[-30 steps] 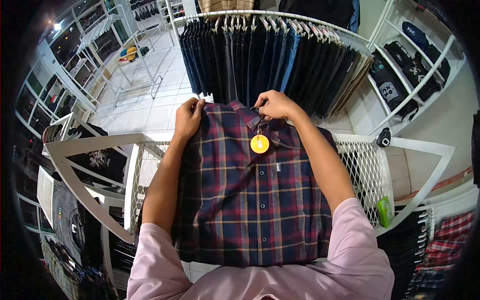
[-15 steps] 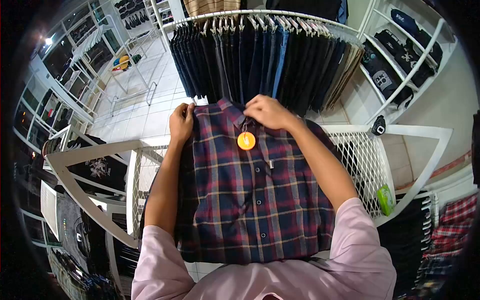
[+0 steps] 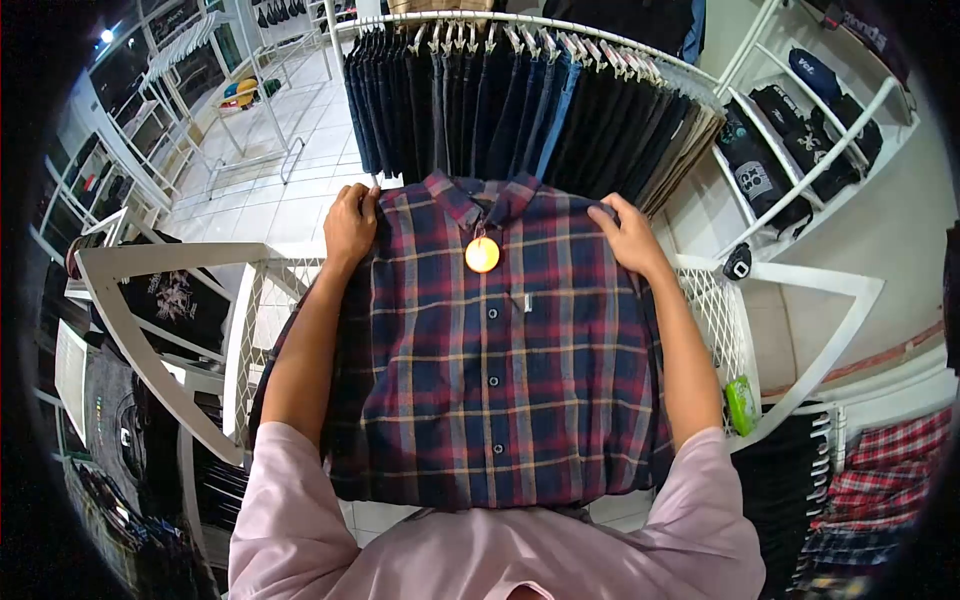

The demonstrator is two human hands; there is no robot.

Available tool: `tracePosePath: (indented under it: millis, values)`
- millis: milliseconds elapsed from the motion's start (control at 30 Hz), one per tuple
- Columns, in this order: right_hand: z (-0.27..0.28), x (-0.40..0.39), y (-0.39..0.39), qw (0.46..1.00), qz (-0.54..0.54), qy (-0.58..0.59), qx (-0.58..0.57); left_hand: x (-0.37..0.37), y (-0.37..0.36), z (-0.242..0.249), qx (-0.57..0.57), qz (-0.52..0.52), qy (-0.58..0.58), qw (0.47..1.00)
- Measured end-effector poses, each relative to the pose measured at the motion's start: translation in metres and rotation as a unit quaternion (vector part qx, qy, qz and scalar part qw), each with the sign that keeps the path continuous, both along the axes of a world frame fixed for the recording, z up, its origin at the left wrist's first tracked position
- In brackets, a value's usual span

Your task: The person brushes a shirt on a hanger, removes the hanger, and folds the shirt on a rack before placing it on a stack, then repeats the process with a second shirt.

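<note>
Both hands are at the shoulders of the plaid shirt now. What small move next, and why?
Probably smooth outward and down. The left hand and right hand rest on the shoulders of the shirt, which lies buttoned and face up on the mesh table, with light creases across its lower front.

A single head-worn camera is looking forward and steeply down from above the person's chest, close over the plaid shirt lying on the white mesh table. Its wide fisheye lens is also taking in the trouser rack beyond.
</note>
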State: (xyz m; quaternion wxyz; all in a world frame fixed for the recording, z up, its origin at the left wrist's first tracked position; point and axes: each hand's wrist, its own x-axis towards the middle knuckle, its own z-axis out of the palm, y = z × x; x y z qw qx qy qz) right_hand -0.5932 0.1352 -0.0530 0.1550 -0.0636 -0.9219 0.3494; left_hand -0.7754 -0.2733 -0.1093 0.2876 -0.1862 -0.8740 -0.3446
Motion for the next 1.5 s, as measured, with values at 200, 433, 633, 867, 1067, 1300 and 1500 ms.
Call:
tracePosePath:
  millis: [200,433,633,867,1067,1300,1500]
  values:
    - [-0.005,-0.005,-0.010,0.953,-0.071,0.105,0.275,0.015,-0.003,0.014,-0.106,-0.002,0.113,0.988]
    - [-0.015,0.053,-0.087,0.977,0.127,0.011,0.170,0.201,0.003,0.068,-0.152,-0.170,-0.190,0.955]
    - [-0.029,0.065,-0.113,0.984,0.048,-0.046,0.168,0.294,-0.002,0.039,-0.133,-0.137,-0.186,0.964]
    - [-0.024,0.057,-0.132,0.970,-0.004,-0.153,0.188,0.301,0.007,0.032,-0.131,-0.110,-0.164,0.971]
    - [-0.034,0.059,-0.137,0.957,-0.012,-0.162,0.242,0.316,0.002,0.023,-0.165,-0.142,-0.198,0.956]
    - [-0.020,0.094,-0.139,0.960,-0.021,-0.133,0.245,0.322,-0.043,0.033,0.004,-0.280,-0.314,0.907]
    - [-0.031,0.240,-0.176,0.974,-0.074,0.180,0.115,0.437,-0.079,0.028,0.119,-0.084,-0.088,0.985]
